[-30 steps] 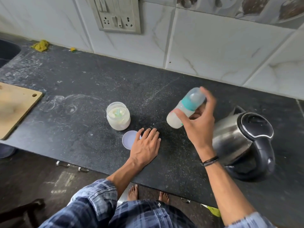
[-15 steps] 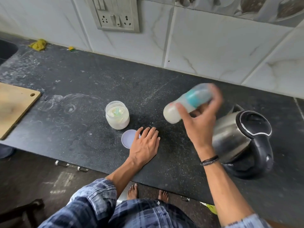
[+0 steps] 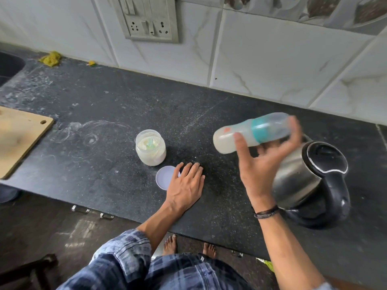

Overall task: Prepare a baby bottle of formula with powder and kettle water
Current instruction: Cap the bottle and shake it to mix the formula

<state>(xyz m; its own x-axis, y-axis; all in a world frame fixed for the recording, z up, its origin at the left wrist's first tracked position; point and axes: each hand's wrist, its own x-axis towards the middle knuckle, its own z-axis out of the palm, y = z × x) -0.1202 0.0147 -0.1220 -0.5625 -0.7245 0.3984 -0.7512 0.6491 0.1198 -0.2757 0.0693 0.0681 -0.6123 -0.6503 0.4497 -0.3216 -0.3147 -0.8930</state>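
Observation:
My right hand (image 3: 261, 164) grips the baby bottle (image 3: 251, 132) in the air above the counter. The bottle lies almost on its side, its teal collar and clear cap to the right, milky liquid in its base at the left; it is blurred. My left hand (image 3: 186, 185) rests flat on the dark counter (image 3: 104, 126), its thumb side over the edge of the round white lid (image 3: 164, 177). The open powder jar (image 3: 150, 148) stands just behind the lid, with a pale green scoop inside. The steel kettle (image 3: 310, 181) with a black lid stands right of my right hand.
A wooden chopping board (image 3: 18, 139) lies at the left edge of the counter, with a dark sink (image 3: 8, 65) behind it. Yellow scraps (image 3: 50, 58) lie by the tiled wall, below a switch and socket panel (image 3: 149, 19). My bare feet show below the counter edge.
The bottle in my right hand has swung from tilted to nearly horizontal and shifted slightly right. My left hand has stayed flat on the counter.

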